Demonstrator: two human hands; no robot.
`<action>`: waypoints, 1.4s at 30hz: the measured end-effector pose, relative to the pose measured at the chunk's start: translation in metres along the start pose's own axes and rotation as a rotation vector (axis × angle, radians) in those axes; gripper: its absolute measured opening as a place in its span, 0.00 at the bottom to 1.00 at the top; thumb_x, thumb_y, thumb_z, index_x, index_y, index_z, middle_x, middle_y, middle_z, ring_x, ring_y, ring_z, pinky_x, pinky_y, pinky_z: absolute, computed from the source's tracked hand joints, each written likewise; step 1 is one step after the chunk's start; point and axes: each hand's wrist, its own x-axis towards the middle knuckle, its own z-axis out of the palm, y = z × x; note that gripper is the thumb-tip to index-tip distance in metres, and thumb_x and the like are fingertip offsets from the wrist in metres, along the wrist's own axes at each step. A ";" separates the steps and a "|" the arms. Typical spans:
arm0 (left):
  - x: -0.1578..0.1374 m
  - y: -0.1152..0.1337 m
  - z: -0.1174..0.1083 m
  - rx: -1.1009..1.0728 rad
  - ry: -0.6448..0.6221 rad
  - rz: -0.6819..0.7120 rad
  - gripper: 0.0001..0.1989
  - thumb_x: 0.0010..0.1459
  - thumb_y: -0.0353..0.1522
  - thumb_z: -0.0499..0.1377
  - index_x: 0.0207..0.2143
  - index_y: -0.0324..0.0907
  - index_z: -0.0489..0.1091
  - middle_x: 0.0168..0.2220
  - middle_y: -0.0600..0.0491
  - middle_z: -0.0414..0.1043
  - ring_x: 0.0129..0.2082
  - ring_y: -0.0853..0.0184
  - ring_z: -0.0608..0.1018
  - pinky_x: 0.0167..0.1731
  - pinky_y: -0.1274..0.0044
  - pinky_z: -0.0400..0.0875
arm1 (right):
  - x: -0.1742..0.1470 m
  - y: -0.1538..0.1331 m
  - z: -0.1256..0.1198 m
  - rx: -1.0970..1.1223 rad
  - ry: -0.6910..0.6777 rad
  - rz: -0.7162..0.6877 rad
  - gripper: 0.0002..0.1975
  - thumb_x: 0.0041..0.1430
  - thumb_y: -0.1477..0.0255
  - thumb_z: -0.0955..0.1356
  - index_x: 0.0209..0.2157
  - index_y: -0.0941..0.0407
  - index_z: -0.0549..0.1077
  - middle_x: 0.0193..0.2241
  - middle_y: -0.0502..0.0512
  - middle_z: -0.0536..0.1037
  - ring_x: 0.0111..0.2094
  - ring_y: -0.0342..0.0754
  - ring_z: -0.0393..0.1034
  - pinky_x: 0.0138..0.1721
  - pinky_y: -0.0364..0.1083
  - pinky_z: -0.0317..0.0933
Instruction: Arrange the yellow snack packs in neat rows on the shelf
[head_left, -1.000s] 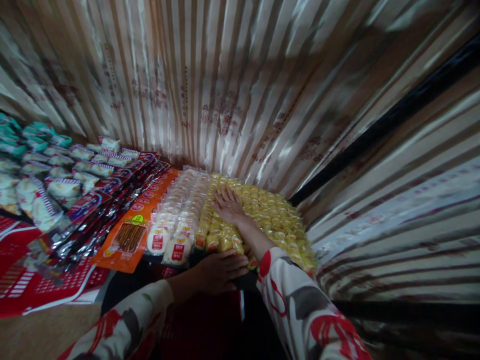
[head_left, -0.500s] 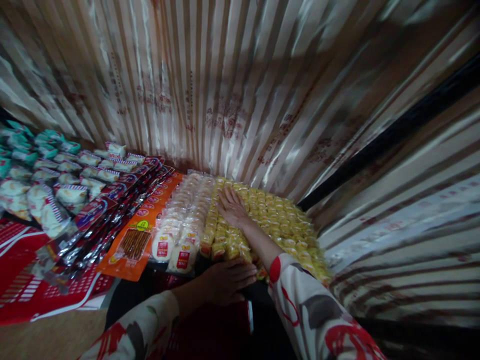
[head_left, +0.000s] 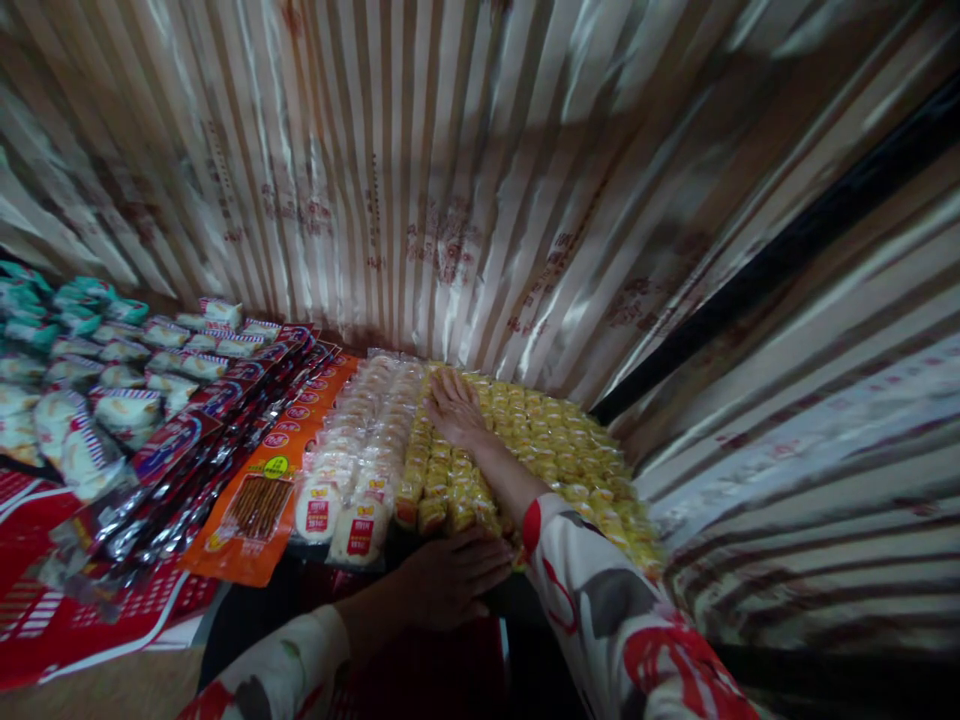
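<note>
Rows of small yellow-wrapped snack packets [head_left: 547,440] are laid close together on the right. My right hand [head_left: 455,408] lies flat on their far left part, fingers stretched out. At the front edge of the same rows is my left hand [head_left: 457,575], in shadow, its fingers extended and its side against the nearest packets. Left of the yellow packets stand two rows of white round crackers in clear wrap [head_left: 361,535], with red labels. Beside these lies an orange bag of brown sticks [head_left: 259,508].
Dark red shiny packets [head_left: 187,440] overlap further left, then white snack packs [head_left: 127,405] and green packs [head_left: 75,305]. Red perforated baskets [head_left: 30,600] show at lower left. A pleated striped curtain [head_left: 450,200] hangs behind, and a dark pole [head_left: 750,270] slants across the right.
The view has shifted slightly. Both hands keep nearly the same places on the yellow packets, the right flat on top and the left at the front edge.
</note>
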 end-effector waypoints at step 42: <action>-0.002 0.000 0.021 0.088 0.002 -0.006 0.24 0.64 0.39 0.46 0.58 0.36 0.57 0.58 0.49 0.63 0.60 0.64 0.60 0.63 0.69 0.41 | 0.051 0.024 0.009 0.032 0.000 0.155 0.32 0.64 0.56 0.48 0.63 0.59 0.48 0.64 0.59 0.48 0.65 0.52 0.39 0.62 0.58 0.28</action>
